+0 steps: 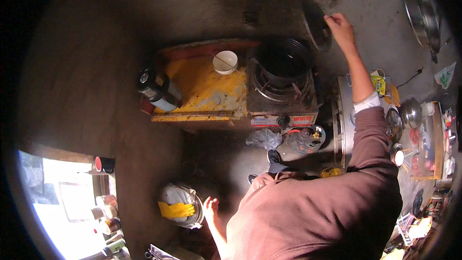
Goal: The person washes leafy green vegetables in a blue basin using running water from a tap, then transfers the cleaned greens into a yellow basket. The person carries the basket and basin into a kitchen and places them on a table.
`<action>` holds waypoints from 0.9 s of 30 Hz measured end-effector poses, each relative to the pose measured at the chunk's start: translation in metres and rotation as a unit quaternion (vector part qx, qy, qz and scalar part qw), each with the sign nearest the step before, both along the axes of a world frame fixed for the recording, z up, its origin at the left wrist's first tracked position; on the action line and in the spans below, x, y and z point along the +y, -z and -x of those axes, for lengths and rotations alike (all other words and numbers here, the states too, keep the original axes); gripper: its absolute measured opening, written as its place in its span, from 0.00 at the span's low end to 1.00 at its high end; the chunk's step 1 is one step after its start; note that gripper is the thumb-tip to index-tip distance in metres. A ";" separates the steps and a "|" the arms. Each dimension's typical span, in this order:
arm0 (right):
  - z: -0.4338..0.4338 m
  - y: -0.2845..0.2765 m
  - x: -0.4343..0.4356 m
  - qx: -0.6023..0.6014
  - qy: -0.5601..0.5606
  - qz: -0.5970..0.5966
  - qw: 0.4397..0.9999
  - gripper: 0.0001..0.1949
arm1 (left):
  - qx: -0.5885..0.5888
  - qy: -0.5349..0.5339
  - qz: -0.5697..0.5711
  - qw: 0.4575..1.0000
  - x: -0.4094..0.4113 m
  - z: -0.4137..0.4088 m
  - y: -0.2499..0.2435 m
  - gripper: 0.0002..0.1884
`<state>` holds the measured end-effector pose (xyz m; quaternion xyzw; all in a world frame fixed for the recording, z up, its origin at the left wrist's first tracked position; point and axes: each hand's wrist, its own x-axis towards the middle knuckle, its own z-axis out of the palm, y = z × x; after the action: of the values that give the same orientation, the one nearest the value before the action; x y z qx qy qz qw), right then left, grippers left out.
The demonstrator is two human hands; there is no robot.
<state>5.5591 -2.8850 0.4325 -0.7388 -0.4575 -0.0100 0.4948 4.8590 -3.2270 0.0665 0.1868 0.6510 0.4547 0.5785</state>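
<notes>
My right hand [339, 30] is stretched out to the far right of the stove, its fingers pinching a dark round lid [318, 30] that stands on edge near the wall. Left of and below the lid, a black wok [285, 57] sits uncovered on a gas stove [281, 104]. Low at my left side, my left hand [211, 207] hangs with slightly curled fingers and nothing visible in it. Beside that hand is a bag-lined bin [180, 191] with a yellow rubber glove [176, 210] draped over it.
A white bowl [224, 63] with chopsticks across it and a dark vacuum flask [158, 90] stand on the yellow worktop [202, 94]. Below the stove are a plastic bag [265, 139] and a gas cylinder [306, 141]. A metal pan [422, 18] hangs on the right wall.
</notes>
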 end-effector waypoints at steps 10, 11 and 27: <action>-0.021 0.018 -0.036 0.010 -0.056 0.093 0.994 0.13 | 0.025 0.103 0.021 0.994 0.096 -0.091 -0.048 0.23; -0.012 0.019 -0.031 0.025 -0.077 0.119 0.990 0.14 | 0.040 0.108 -0.004 0.993 0.108 -0.092 -0.058 0.23; 0.096 0.058 0.038 -0.089 -0.222 0.241 0.940 0.22 | 0.076 0.100 0.033 0.991 0.107 -0.142 -0.070 0.18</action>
<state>5.4634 -2.8475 0.3742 -0.7117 -0.6409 0.1451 0.2485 5.0009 -3.1195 0.1370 0.2657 0.6859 0.3569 0.5758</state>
